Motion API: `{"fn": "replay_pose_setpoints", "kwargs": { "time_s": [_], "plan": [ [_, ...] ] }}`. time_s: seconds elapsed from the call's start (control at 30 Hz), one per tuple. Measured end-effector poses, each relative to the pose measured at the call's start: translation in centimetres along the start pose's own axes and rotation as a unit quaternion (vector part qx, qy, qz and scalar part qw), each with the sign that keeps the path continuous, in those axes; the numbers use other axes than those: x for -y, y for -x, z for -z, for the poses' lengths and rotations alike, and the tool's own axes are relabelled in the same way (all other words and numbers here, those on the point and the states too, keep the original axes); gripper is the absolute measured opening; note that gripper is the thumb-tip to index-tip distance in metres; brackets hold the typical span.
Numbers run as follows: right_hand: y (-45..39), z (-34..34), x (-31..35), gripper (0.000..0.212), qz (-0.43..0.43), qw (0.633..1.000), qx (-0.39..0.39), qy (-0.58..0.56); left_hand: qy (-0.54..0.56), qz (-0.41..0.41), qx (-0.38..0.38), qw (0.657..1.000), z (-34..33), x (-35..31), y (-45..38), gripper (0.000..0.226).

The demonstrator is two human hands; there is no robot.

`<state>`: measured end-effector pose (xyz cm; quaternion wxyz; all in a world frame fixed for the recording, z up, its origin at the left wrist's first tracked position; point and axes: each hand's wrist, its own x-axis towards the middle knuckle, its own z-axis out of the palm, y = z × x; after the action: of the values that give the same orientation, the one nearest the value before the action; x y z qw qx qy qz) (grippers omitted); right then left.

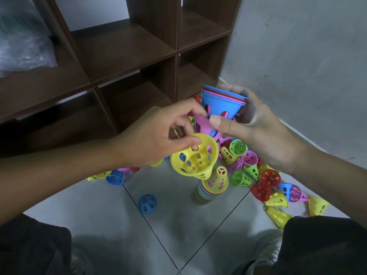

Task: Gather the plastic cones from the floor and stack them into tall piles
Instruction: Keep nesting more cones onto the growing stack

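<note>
Seen from the head camera, both hands meet above a grey tiled floor (pixel 168 225). The left hand (pixel 151 139) pinches a yellow cone (pixel 195 155) by its wide rim, thumb on the rim's near side and fingers curled behind it, so the cone's open mouth tilts toward the camera. The right hand (pixel 256 126) grips a nested bundle of cones (pixel 222 104), blue outermost at the top with pink and red rims showing inside, and a pink cone below it; the thumb presses across the pink one and the fingers wrap round the far side. The left hand's fingertips also touch that pink cone.

Below the hands, a standing pile (pixel 206 192) of stacked cones rises from the floor, capped by a pale yellow cone with its narrow end up. The held yellow cone hangs just above and to the left of it, apart from it. Loose cones (pixel 264 181) in green, red, pink, yellow and blue lie scattered to the right along the wall (pixel 297 56), a few more sit to the left, and a single blue cone (pixel 147 203) rests alone nearer the camera. A dark wooden shelf unit (pixel 123 62) stands behind, holding a clear plastic bag (pixel 23 46) at the left.
</note>
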<state>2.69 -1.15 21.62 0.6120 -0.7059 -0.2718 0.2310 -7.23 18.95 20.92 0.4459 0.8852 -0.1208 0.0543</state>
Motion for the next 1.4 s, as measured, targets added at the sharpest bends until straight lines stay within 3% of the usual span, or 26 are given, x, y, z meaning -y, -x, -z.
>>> {"fn": "replay_pose_setpoints", "kwargs": {
  "time_s": [0.13,0.33,0.63,0.8,1.0,1.13,1.4],
  "plan": [
    [-0.2,0.0,0.3,0.075,-0.005,1.0,-0.009,-0.024,0.012,0.02,0.005,1.0,-0.2,-0.2,0.1,0.047],
    [-0.8,1.2,0.1,0.068,-0.016,0.999,-0.041,-0.011,0.123,0.04,-0.021,0.991,0.0,-1.2,0.0,0.076],
    [-0.4,1.5,-1.0,0.068,-0.018,0.998,-0.02,0.058,0.063,0.047,-0.068,0.995,0.9,-0.6,-0.4,0.019],
    [0.1,2.1,-2.0,0.085,0.013,0.982,-0.003,0.189,0.136,0.051,-0.131,0.981,2.5,-1.0,-0.9,0.02],
    [0.8,1.8,-2.3,0.086,0.014,0.978,0.032,0.204,0.179,0.093,-0.195,0.96,3.6,-0.4,-1.4,0.015],
    [1.0,1.0,-2.0,0.091,0.033,0.966,0.047,0.251,0.158,0.125,-0.146,0.969,3.3,0.1,-1.2,0.014],
    [1.0,0.0,-1.6,0.087,0.049,0.976,0.063,0.202,0.153,0.141,-0.074,0.975,1.2,0.4,-1.1,0.028]
  ]
}}
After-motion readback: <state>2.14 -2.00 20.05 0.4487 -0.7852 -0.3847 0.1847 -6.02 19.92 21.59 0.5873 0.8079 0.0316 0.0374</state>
